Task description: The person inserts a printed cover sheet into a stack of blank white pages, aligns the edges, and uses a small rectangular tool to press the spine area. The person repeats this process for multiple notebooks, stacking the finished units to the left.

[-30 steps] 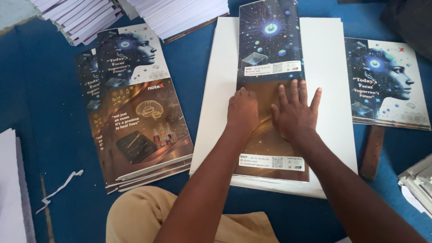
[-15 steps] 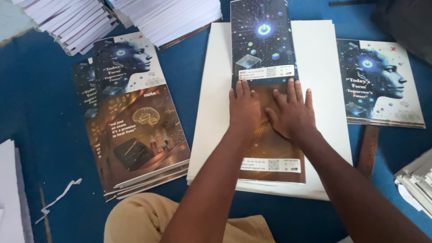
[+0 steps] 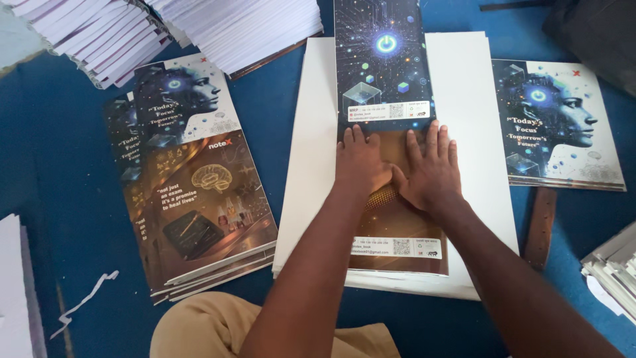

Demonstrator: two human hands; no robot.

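A blue floor covering (image 3: 59, 199) fills my view, with white page stacks (image 3: 218, 26) fanned along the top edge and a pile of glossy covers (image 3: 199, 199) lying to the left. In the middle sits a white page block (image 3: 464, 132), and on it a long printed cover sheet (image 3: 384, 66), dark blue at the far end and brown nearer me. My left hand (image 3: 361, 166) and right hand (image 3: 430, 174) both lie flat and open on the brown half, thumbs nearly meeting, fingers pointing away; neither has closed on anything, they only press down. A single cover (image 3: 563, 132) lies apart at the right, with a brown strip (image 3: 540, 225), possibly a wooden ruler, just beside the block.

I judge the sheet to be light, thin card with a slick coating, so it would slide readily on the paper below and crease if bent sharply. Flat palms suit it; for lifting, I would pinch a long edge near the middle. The block underneath looks heavy and stiff enough to stay put.
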